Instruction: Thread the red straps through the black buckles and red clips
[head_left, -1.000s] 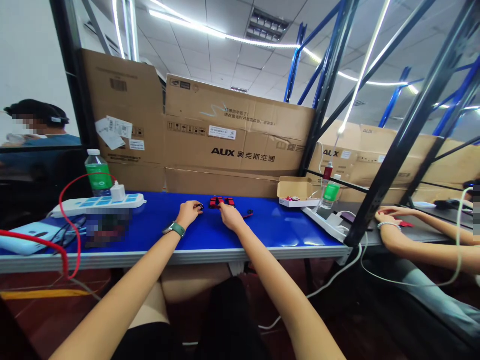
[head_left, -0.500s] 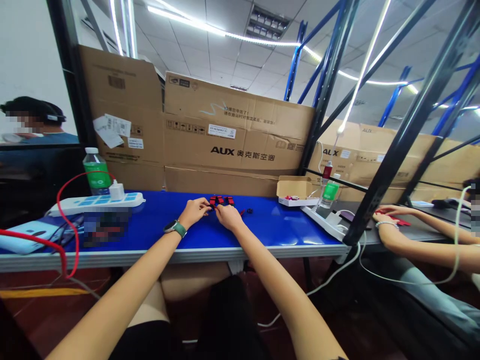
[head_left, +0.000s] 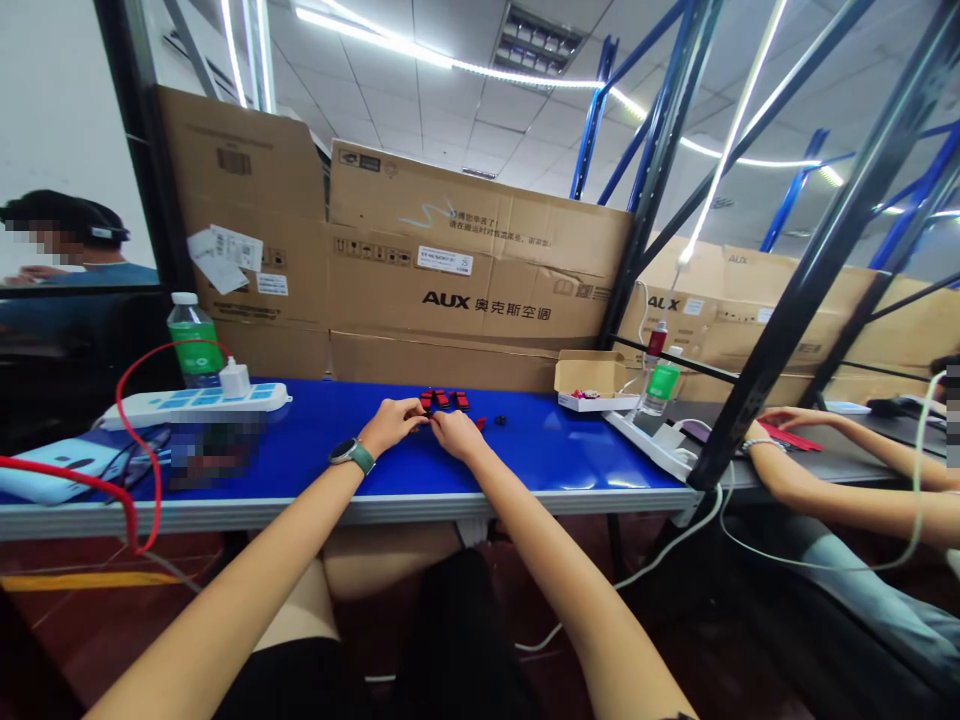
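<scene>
A row of small red-and-black pieces [head_left: 442, 400] lies on the far side of the hands, on a blue table [head_left: 525, 455]. A small red piece [head_left: 481, 423] and a black ring [head_left: 499, 419] lie apart from the row, to its right. The left hand [head_left: 390, 425] and right hand [head_left: 457, 433] meet just in front of the row. Their fingertips [head_left: 424, 420] come together close to its left end, and anything pinched between them is too small to tell. A watch [head_left: 352, 455] circles the left wrist.

Farther left on the table lie a power strip [head_left: 191, 401], a green-labelled bottle [head_left: 193, 340] and a looping red cable [head_left: 127, 450]. To the right stand a small open carton [head_left: 589, 385] and a second bottle [head_left: 660, 385], with a white power strip [head_left: 645, 445] beside them. Cardboard boxes [head_left: 480, 260] are stacked along the far edge. At the right, a co-worker's hand [head_left: 795, 415] is near a red strip [head_left: 791, 436] on a dark table [head_left: 847, 468].
</scene>
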